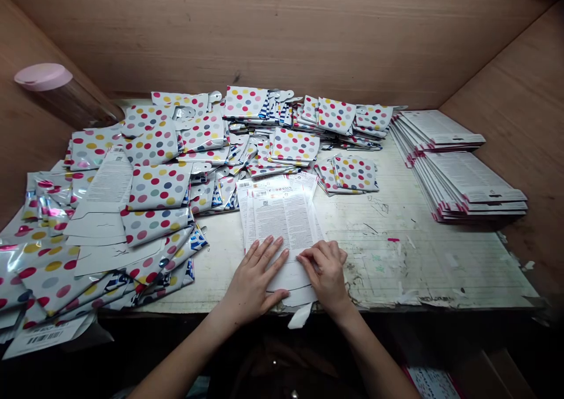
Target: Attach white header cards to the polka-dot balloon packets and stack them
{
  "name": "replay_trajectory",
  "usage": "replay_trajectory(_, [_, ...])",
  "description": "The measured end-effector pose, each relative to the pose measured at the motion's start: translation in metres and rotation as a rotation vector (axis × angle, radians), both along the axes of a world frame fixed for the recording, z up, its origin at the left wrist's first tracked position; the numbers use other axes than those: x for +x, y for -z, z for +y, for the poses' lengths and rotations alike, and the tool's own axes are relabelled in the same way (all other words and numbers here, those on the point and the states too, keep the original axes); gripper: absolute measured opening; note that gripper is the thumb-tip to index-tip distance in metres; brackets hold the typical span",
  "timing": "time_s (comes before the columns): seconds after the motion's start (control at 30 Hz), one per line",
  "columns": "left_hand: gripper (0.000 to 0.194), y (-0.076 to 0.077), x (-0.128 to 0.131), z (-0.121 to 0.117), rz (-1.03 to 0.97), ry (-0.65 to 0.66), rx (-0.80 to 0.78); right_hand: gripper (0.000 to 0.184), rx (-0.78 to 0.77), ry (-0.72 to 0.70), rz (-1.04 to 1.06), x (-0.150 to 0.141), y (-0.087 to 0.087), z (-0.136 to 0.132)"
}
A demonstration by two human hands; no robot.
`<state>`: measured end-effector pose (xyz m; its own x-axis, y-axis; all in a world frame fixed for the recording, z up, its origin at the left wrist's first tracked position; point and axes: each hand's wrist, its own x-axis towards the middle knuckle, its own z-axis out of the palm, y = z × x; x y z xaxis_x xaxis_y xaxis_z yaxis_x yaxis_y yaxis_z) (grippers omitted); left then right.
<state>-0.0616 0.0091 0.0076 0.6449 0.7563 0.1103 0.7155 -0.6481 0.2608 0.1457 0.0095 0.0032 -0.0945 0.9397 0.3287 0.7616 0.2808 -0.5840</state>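
Printed cards (286,220) in a loose pile at front-ctr of worktop (374,264), btwn the hands & the spotted bags (158,185). L hand (254,272) lies flat on pile, fingers spread, nothing gripped. R hand (326,270) curled, thumb & forefinger tips together at the fold line of the top card; can't tell if they pinch it. White paper scrap (301,315) pokes over front edge, just below cards. Spotted bags heaped along L side & across the back, some overlapping; a few more printed cards lie among them on L. Folded cards (478,178) w/ pink edges stacked at R, well apart from hands. Clear container (83,102) w/ pink lid (44,77) back L, near wooden wall (282,34).
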Motion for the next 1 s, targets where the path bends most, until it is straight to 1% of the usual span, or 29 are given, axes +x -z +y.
replay_trajectory(0.17, [0.074, 0.001, 0.0, -0.001, -0.025, 0.004, -0.007, 0.015, 0.033, 0.031, -0.128, -0.008, 0.005, 0.004])
replay_trajectory(0.23, [0.076, 0.001, 0.0, -0.001, -0.032, 0.001, -0.011, 0.017, 0.054, 0.027, -0.184, -0.012, 0.006, -0.002])
replay_trajectory(0.27, [0.078, 0.0, 0.0, -0.001, -0.038, -0.005, -0.014, 0.017, 0.056, -0.004, -0.209, -0.013, 0.006, -0.008])
replay_trajectory(0.33, [0.082, 0.0, 0.0, -0.001, -0.054, -0.015, -0.026, 0.016, 0.049, -0.147, -0.266, -0.009, 0.002, -0.028])
replay_trajectory(0.43, [0.084, -0.001, -0.002, -0.001, -0.085, -0.001, -0.032, 0.018, -0.013, -0.439, -0.392, 0.016, -0.014, -0.06])
replay_trajectory(0.5, [0.077, -0.001, -0.003, -0.002, -0.124, 0.045, 0.011, 0.019, -0.151, -0.565, -0.395, 0.039, -0.031, -0.068])
replay_trajectory(0.57, [0.062, 0.001, -0.004, -0.005, -0.18, 0.103, 0.086, 0.015, -0.325, -0.614, -0.279, 0.056, -0.048, -0.06])
replay_trajectory(0.6, [0.055, 0.002, -0.004, -0.007, -0.205, 0.127, 0.118, 0.011, -0.363, -0.608, -0.204, 0.059, -0.053, -0.051])
replay_trajectory(0.63, [0.048, 0.003, -0.004, -0.009, -0.228, 0.136, 0.139, 0.011, -0.356, -0.585, -0.145, 0.059, -0.054, -0.041])
replay_trajectory(0.67, [0.042, 0.004, -0.002, -0.012, -0.249, 0.131, 0.149, 0.017, -0.303, -0.559, -0.11, 0.056, -0.053, -0.03])
replay_trajectory(0.7, [0.037, 0.004, -0.001, -0.014, -0.27, 0.11, 0.151, 0.022, -0.227, -0.535, -0.103, 0.051, -0.048, -0.021])
replay_trajectory(0.77, [0.028, 0.002, 0.004, -0.017, -0.319, 0.027, 0.117, 0.02, -0.092, -0.505, -0.119, 0.038, -0.032, -0.007])
replay_trajectory(0.83, [0.02, -0.003, 0.01, -0.017, -0.364, -0.07, 0.048, 0.016, -0.036, -0.478, -0.105, 0.028, -0.017, -0.001])
replay_trajectory(0.9, [0.017, -0.009, 0.014, -0.015, -0.395, -0.146, -0.024, 0.021, -0.038, -0.436, -0.041, 0.023, -0.01, 0.001])
replay_trajectory(1.0, [0.021, -0.019, 0.017, -0.01, -0.406, -0.215, -0.105, 0.022, -0.145, -0.421, 0.073, 0.025, -0.014, 0.002])
